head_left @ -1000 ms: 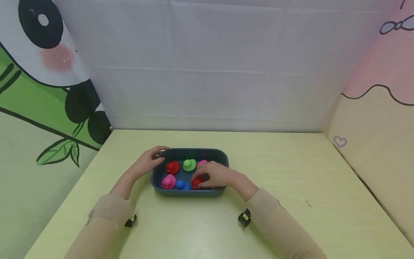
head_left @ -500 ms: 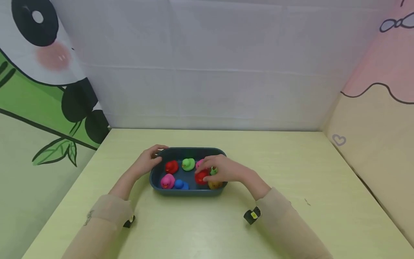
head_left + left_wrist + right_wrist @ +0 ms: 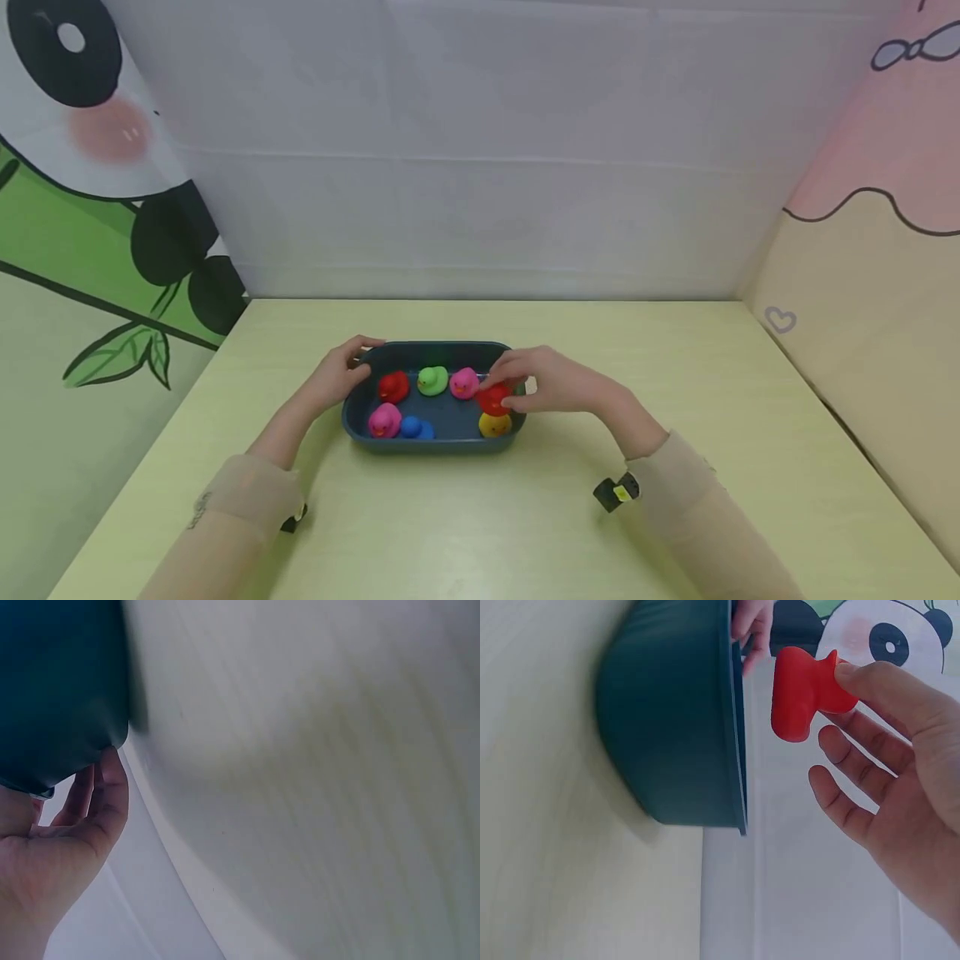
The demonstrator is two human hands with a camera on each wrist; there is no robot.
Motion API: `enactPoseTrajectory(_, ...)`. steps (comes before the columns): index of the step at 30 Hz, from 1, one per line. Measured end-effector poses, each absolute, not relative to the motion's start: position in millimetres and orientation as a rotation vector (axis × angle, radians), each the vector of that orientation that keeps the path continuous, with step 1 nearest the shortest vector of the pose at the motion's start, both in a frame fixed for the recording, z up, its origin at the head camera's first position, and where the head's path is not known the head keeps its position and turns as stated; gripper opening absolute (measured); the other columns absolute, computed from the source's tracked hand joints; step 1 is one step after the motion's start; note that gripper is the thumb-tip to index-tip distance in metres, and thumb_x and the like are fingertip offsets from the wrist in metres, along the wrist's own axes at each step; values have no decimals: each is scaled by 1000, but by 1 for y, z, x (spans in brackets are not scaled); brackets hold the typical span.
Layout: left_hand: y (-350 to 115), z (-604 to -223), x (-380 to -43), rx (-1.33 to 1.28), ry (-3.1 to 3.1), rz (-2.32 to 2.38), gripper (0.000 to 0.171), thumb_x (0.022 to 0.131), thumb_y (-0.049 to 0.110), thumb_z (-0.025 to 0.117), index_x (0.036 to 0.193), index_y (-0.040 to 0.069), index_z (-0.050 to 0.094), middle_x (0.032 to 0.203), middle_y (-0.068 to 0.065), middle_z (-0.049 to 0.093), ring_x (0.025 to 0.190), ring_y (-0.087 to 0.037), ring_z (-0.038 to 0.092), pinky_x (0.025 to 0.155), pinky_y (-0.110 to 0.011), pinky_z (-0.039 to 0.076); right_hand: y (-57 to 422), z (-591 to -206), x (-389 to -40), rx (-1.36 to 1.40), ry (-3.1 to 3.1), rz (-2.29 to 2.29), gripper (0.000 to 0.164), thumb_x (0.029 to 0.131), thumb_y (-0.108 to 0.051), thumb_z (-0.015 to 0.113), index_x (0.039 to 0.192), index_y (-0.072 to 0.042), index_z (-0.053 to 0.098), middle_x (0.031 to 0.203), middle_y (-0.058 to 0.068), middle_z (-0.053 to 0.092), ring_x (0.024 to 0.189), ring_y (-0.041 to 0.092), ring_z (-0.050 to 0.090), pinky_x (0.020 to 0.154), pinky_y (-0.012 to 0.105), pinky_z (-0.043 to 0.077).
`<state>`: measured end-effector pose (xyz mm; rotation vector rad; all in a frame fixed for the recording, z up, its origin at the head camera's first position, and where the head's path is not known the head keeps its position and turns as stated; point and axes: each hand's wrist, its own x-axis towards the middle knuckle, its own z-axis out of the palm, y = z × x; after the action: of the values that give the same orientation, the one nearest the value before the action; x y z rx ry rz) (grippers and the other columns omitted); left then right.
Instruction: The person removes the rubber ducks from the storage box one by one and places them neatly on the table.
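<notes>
My right hand [image 3: 551,382] pinches a red rubber duck [image 3: 799,694] between thumb and fingertips. In the right wrist view the duck is lifted above the rim of a dark teal plastic tub [image 3: 442,446]. My left hand [image 3: 341,373] grips the tub's left end, thumb over the rim and fingers outside at the corner. Inside the tub lie another red duck [image 3: 393,387], a green duck [image 3: 432,381], pink ducks [image 3: 464,383], a blue duck [image 3: 417,428] and a yellow duck [image 3: 495,425]. My right hand partly hides something green at the tub's right end.
The tub stands on a pale wood-grain table [image 3: 465,517]. A white sheet [image 3: 480,167] hangs behind the table's back edge. Cartoon-printed panels flank it, with a panda [image 3: 97,83] on the left and pink and cream [image 3: 877,292] on the right.
My right hand has raised the red duck from the tub's floor and moved it rightward and up, uncovering the yellow duck and the pink duck. My left hand keeps its hold.
</notes>
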<state>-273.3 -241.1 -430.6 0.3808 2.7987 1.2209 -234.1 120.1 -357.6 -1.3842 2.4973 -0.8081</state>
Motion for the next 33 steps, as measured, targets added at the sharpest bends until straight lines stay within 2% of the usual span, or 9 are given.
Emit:
enactPoseTrajectory(5,-241,-430,-272,378,2799,1221,44,91,0,47,134,8,48,124,-29,53,98,-37,57,73,-32,49,138,-352,-238,-1374,2555,-803,28,86,-15,67,114,-19,67,111,-7,61,90,6,58,80,24,51)
enactPoseTrajectory(14,-239,-430,-271,345,2813,1224,44,90,1,46,134,10,48,121,-26,54,94,-34,56,69,-30,47,170,-346,-248,-1289,2618,-790,32,84,-10,66,114,-20,67,113,-8,62,93,9,59,82,28,51)
enactPoseTrajectory(21,-238,-428,-270,348,2818,1225,44,90,0,45,133,7,48,121,-27,54,96,-35,56,71,-31,48,191,-350,-262,-1229,2662,-844,32,84,-7,65,113,-19,67,111,-9,63,93,10,59,83,33,51)
enactPoseTrajectory(28,-236,-429,-271,332,2810,1217,45,90,1,45,135,8,47,124,-28,52,97,-36,55,69,-31,48,206,-363,-282,-1208,2704,-886,34,84,0,63,115,-14,66,110,-4,65,89,13,60,80,40,52)
enactPoseTrajectory(33,-236,-430,-271,327,2813,1205,45,91,1,45,135,9,46,125,-27,52,98,-36,54,71,-31,48,209,-371,-297,-1166,2725,-853,33,84,1,63,114,-11,66,109,0,65,85,17,58,79,41,52)
